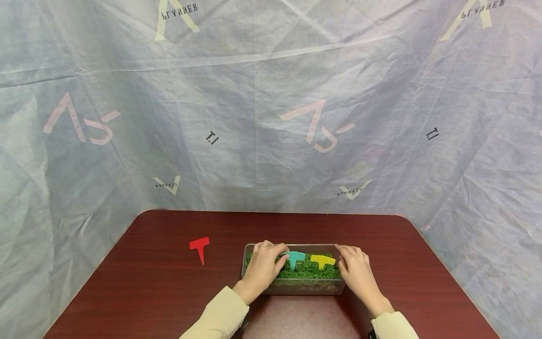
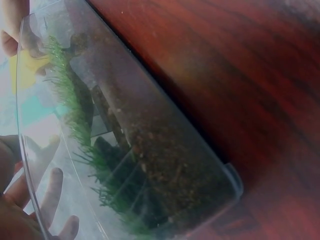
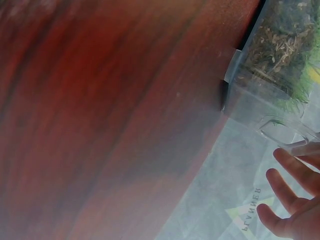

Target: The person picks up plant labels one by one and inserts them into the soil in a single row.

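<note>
A clear rectangular box (image 1: 301, 286) holds green artificial grass (image 1: 308, 275) over brown filling. Two T-shaped plant labels stand upright in the grass, one teal (image 1: 295, 258) and one yellow (image 1: 323, 260). My left hand (image 1: 262, 267) reaches over the left part of the box, its thumb and index finger pinching the left end of the teal label. In the left wrist view its other fingers (image 2: 50, 197) are spread. My right hand (image 1: 359, 272) rests at the box's right end, fingers extended by the rim, thumb near the yellow label.
A red T-shaped plant label (image 1: 200, 247) lies on the dark red-brown table (image 1: 161, 282), left of the box. Grey printed fabric (image 1: 254, 117) hangs behind the table and along both sides. A loop-shaped handle (image 3: 285, 132) shows on the box's end in the right wrist view.
</note>
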Motion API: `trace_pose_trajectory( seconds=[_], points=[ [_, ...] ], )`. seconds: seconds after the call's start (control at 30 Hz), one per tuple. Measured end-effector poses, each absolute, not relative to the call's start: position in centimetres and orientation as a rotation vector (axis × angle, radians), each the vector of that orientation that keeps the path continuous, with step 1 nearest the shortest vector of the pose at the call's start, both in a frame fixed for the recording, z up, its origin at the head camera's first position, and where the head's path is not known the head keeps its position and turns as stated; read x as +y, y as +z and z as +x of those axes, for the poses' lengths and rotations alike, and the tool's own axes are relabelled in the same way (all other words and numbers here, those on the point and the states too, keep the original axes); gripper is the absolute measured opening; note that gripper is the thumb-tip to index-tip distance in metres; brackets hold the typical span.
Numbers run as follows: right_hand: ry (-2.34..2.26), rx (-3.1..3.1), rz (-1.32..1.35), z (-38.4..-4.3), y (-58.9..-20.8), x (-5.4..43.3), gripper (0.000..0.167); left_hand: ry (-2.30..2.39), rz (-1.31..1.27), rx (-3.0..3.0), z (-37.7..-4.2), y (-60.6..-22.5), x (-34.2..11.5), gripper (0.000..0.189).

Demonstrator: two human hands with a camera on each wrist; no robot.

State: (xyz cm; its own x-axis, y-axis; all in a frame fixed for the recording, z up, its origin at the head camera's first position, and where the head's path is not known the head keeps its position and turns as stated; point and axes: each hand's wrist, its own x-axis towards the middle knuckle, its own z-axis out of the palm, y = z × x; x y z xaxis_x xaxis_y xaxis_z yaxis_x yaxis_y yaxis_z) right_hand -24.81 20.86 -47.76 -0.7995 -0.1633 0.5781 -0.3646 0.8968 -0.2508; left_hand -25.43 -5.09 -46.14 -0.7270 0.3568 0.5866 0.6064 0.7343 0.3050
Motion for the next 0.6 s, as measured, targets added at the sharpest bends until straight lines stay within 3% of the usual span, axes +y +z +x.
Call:
trace_pose_trajectory(
  seconds=[0.6],
  points=[
    [0.489, -2.541, 0.371, -24.79, -47.65, 21.04, 0.036, -0.638, -0.743, -2.468, -25.43, -45.90, -5.24, 0.012]
  ],
)
